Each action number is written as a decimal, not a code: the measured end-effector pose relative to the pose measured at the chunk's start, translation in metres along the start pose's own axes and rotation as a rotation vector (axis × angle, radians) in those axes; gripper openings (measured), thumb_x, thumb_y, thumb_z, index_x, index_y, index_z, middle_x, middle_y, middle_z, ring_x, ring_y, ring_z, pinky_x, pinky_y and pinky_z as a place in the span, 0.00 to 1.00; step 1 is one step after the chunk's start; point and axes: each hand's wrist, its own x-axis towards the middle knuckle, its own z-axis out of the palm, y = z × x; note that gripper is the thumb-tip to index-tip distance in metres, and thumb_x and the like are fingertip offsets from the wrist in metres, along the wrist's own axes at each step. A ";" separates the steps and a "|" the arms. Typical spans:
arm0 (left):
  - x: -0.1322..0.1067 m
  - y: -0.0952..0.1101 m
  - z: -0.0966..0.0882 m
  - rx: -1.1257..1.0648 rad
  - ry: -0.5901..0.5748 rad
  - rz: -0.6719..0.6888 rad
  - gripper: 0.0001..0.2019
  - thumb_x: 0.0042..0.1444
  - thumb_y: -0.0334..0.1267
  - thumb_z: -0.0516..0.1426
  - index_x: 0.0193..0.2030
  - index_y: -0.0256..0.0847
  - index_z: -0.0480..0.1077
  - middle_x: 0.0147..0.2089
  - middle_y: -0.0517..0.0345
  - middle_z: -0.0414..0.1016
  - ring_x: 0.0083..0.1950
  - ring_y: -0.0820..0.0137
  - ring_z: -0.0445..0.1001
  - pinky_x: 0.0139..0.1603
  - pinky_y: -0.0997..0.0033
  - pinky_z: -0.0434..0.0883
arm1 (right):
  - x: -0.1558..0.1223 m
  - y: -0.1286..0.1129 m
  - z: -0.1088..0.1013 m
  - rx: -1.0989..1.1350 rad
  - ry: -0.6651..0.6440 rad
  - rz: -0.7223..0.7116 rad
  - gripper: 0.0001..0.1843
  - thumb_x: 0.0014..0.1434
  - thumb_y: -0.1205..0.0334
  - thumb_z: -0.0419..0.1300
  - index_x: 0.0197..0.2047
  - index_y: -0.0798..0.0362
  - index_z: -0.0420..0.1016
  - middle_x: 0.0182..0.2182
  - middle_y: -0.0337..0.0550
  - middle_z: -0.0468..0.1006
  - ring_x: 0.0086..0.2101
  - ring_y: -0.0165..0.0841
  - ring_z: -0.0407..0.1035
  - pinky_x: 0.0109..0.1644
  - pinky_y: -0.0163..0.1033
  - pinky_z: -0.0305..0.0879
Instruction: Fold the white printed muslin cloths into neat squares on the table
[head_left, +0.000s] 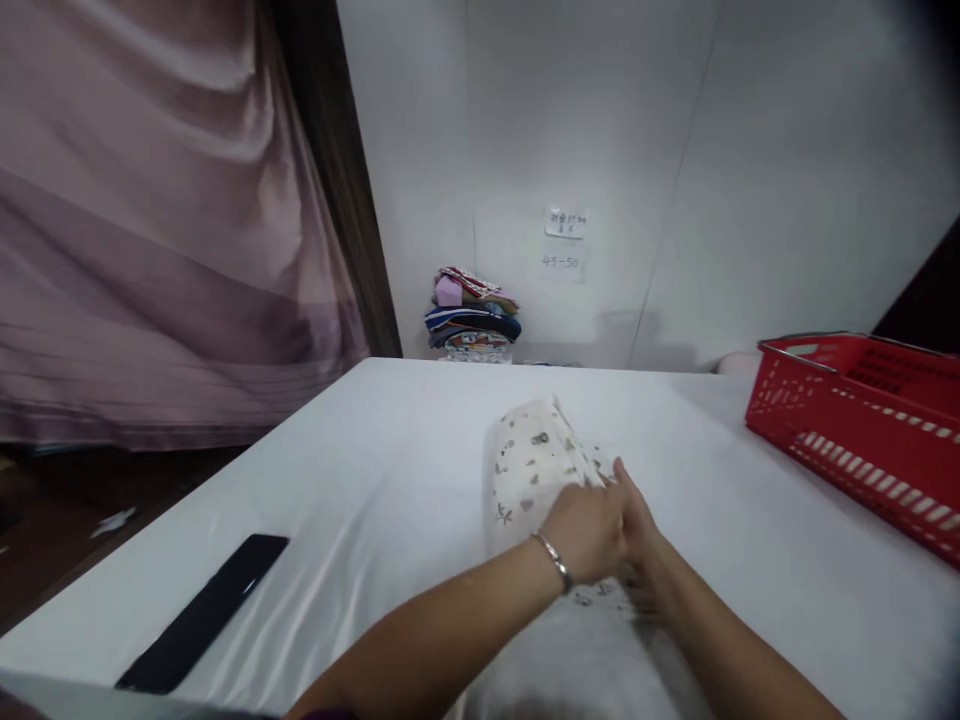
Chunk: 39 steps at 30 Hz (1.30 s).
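Observation:
A small white patterned cloth (529, 455) lies folded on the white table (375, 450), near its middle. My left hand (585, 530), with a bracelet on the wrist, is closed in a pinch on the cloth's near right edge. My right hand (637, 525) lies just beside and partly behind the left one, fingers stretched out flat on the same cloth. More of the patterned fabric shows under both wrists.
A red plastic basket (862, 430) stands at the table's right edge. A black flat object (206, 610) lies near the left front edge. A stack of folded clothes (472, 315) sits at the back against the white wall. A pinkish curtain (150, 220) hangs on the left.

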 end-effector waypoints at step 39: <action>0.018 0.052 0.085 0.135 -0.160 0.216 0.11 0.54 0.39 0.51 0.42 0.35 0.62 0.39 0.49 0.67 0.40 0.61 0.66 0.34 0.64 0.68 | 0.022 -0.029 -0.084 -0.751 0.471 -0.130 0.32 0.48 0.57 0.62 0.55 0.57 0.64 0.39 0.48 0.76 0.36 0.36 0.71 0.39 0.37 0.65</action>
